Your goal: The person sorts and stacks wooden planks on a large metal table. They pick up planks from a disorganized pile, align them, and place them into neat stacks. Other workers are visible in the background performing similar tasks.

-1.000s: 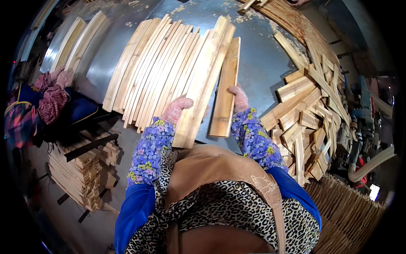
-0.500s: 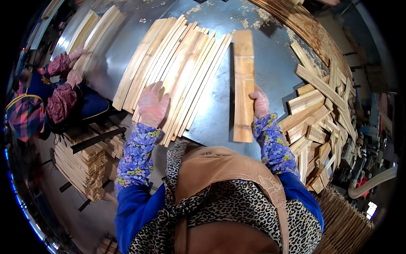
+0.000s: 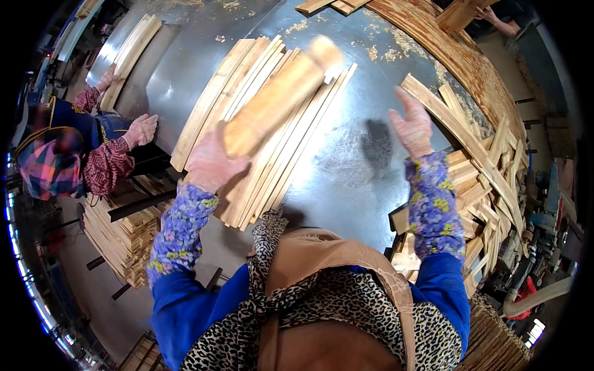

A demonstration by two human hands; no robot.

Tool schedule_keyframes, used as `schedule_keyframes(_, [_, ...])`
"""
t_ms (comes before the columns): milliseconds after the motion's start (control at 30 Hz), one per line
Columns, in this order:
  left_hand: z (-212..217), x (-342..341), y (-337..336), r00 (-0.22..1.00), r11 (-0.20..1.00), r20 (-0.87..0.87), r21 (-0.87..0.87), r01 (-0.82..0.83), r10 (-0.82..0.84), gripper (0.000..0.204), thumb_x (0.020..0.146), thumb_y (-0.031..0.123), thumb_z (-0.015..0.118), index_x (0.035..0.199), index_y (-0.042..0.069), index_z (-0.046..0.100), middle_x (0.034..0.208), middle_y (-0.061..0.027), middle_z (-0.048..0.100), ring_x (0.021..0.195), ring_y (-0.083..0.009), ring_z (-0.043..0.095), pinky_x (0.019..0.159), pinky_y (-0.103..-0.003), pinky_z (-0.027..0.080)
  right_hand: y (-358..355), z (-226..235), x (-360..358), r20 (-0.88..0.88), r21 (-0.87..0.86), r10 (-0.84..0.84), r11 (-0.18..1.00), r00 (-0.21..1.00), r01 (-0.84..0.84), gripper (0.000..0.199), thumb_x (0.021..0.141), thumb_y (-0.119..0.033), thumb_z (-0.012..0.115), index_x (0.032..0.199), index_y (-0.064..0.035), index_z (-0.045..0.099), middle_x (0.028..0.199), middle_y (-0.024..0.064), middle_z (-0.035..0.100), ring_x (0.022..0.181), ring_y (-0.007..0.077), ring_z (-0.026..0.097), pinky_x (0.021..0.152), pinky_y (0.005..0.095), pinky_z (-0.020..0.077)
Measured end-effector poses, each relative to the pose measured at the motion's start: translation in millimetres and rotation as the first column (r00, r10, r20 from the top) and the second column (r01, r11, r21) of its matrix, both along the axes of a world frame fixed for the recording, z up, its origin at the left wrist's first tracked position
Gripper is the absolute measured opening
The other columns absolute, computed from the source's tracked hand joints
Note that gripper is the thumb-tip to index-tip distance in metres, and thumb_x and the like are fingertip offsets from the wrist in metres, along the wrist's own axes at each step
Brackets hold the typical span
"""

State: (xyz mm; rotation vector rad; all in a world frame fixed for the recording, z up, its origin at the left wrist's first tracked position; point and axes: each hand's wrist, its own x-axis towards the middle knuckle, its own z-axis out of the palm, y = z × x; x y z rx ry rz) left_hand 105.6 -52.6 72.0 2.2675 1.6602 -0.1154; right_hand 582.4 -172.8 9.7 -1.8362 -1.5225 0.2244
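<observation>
We wear bright blue sleeves (image 3: 442, 287), purple floral oversleeves (image 3: 435, 204) (yellow blooms among them), a leopard-print cloth (image 3: 226, 328) and a tan apron (image 3: 309, 253)

A metal-topped table (image 3: 346, 170) spreads wide, glare pooling on its grey surface; the floor (image 3: 99, 309) lies dull grey at lower left; bright lights (image 3: 36, 301) run down the left rim; rightward, a pale hose (image 3: 538, 298) curves near dark machinery (image 3: 544, 213).

The metal table (image 3: 334, 157) (shiny) carries boards (image 3: 213, 102) and shavings (image 3: 372, 53).
</observation>
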Motion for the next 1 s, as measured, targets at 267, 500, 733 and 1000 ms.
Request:
schedule_keyframes(267, [-83,-101,13,0.973,0.967,0.008,0.115,-0.229,0.229,0.099,0.079,0.052,0.083,0.158,0.004,0.047,0.149,-0.0271,0.060,0.140,-0.0473,0.053,0.118,-0.052,0.044,-12,-57,172,0.578,-0.623,-0.092,0.592,0.811,0.511,0.104,0.080,-0.033,0.081,0.171,-0.0196,0.032,0.172,0.0244,0.037,0.158,0.0445,0.036,0.129,0.0497,0.0370])
schedule_keyframes(500, [-45,-21,-35,0.974,0.957,0.050,0.204,0.207,-0.222,0.073,0.089,0.038,0.079,0.146,-0.001,0.057,0.142,-0.0274,0.059,0.134,-0.0474,0.053,0.117,-0.056,0.041,28,-105,222,0.559,-0.630,-0.090,0.600,0.824,0.493,0.105,0.080,-0.038,0.077,0.172,-0.0231,0.028,0.169,0.0219,0.041,0.153,0.0433,0.044,0.124,0.0517,0.0429])
schedule_keyframes(733, [-103,-40,-80,0.989,0.974,0.124,0.221,0.049,-0.078,0.091,0.081,0.047,0.086,0.154,0.003,0.055,0.150,-0.0260,0.057,0.133,-0.0479,0.056,0.115,-0.055,0.046,77,-66,159,0.165,-0.796,-0.016,0.588,0.986,0.143,0.080,0.092,-0.048,0.064,0.160,-0.0109,0.044,0.121,0.0297,0.074,0.117,0.0482,0.070,0.101,0.0503,0.0538])
schedule_keyframes(1000, [-58,8,0,0.022,0.311,0.424,-0.698,0.645,0.906,0.096,0.095,0.057,0.073,0.160,-0.007,0.043,0.144,-0.0274,0.062,0.123,-0.0389,0.066,0.112,-0.052,0.052,-50,-96,-90,-0.054,-0.787,0.442,0.533,0.895,-0.311,0.047,0.108,-0.045,0.057,0.135,-0.0069,0.060,0.112,0.0153,0.072,0.102,0.0351,0.071,0.091,0.0445,0.0583])
